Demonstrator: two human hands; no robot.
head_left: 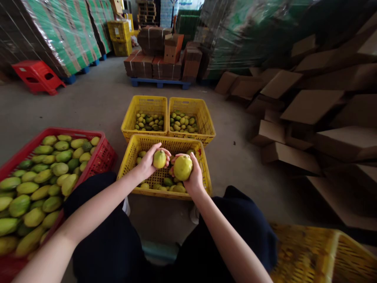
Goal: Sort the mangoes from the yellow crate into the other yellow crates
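Observation:
My left hand (149,162) is closed around a small yellow-green lemon (159,159). Beside it, my right hand (194,177) grips a larger yellow-green lemon (183,168), its fingers partly hidden behind the fruit. Both lemons are held apart, above the near yellow crate (165,192), which has loose lemons on its bottom. To my left a red crate (102,155) is heaped with green and yellow lemons (60,169).
Two yellow crates (127,114) (207,118) with smaller lemons stand just beyond. Loose cardboard boxes (312,105) pile up at right. An upturned-looking yellow crate (306,251) sits by my right leg. A red stool (37,74) and a blue pallet (160,83) of flattened boxes stand farther back.

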